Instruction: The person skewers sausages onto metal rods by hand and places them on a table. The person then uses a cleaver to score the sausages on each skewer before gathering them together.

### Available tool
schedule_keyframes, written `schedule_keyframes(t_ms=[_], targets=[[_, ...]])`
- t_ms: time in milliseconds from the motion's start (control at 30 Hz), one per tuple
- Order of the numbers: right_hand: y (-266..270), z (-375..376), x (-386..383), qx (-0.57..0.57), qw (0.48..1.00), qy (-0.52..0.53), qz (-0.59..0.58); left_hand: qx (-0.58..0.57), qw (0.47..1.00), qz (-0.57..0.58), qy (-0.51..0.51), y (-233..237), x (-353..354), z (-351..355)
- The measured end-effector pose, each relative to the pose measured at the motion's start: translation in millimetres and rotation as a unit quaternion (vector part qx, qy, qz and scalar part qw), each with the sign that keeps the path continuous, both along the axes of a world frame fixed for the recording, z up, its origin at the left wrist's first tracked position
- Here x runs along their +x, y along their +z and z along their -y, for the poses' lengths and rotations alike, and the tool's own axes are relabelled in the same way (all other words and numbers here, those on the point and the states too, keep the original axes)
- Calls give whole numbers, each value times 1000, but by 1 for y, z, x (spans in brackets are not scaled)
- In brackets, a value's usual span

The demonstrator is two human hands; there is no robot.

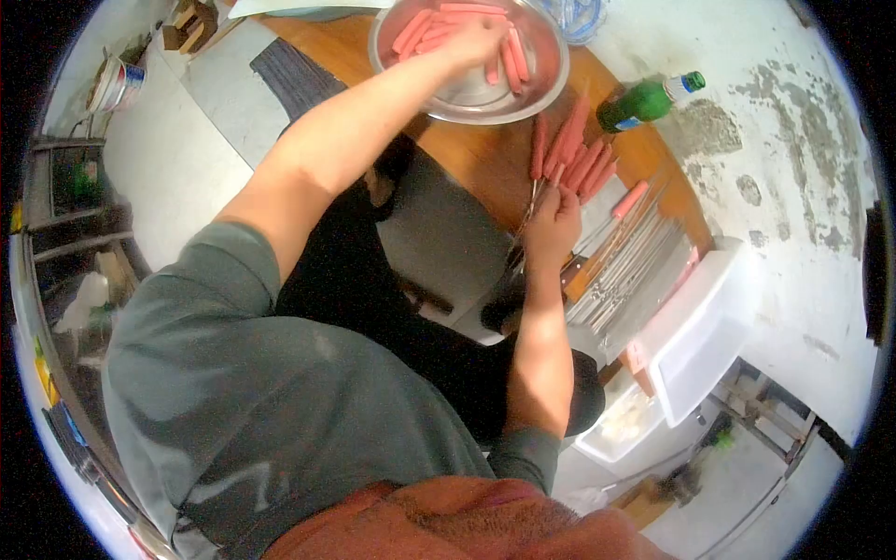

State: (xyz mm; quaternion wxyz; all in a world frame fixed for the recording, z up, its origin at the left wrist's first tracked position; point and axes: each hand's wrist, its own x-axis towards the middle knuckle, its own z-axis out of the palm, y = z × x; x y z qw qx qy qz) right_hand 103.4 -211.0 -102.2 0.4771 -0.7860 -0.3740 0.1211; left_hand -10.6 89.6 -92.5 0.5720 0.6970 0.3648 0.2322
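My left hand (480,42) is inside a round metal bowl (381,61), its fingers closed around a pink sausage (492,71). Several more pink sausages (439,30) lie in the bowl around it. Lower and to the right, my right hand (554,222) grips a bunch of skewers with sausages (581,168) on their far ends. The fingers wrap the skewers below the sausages, and part of the sticks is hidden by the hand. One separate sausage (631,200) on a skewer lies just right of this hand.
Many bare metal skewers (621,285) lie on the wooden table (467,159) beside a white plastic bin (714,345). A green bottle (651,101) lies tilted in view near the wall. A dark-handled knife (571,273) is near my right wrist. A lower white container (597,446) stands below the bin.
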Motion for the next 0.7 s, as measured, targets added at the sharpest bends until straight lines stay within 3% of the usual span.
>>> schedule_keyframes(t_ms=[67,167,300,400,500,567,700], targets=[[9,7,13,-107,994,-16,12,245,953,-156,81,10,-16,5],[-2,9,25,-163,986,3,48,245,913,-306,111,-64,-27,-29],[4,13,27,-221,971,37,86,245,894,-368,73,-71,-28,-16],[13,25,45,-261,955,29,137,341,873,-333,103,-98,-26,-31],[7,51,81,-297,935,-69,180,244,876,-414,38,-57,-20,-17],[4,66,98,-364,900,-138,198,247,878,-407,40,-58,-15,-19],[-13,86,113,-405,883,-156,177,235,883,-405,28,-40,-11,-12]])
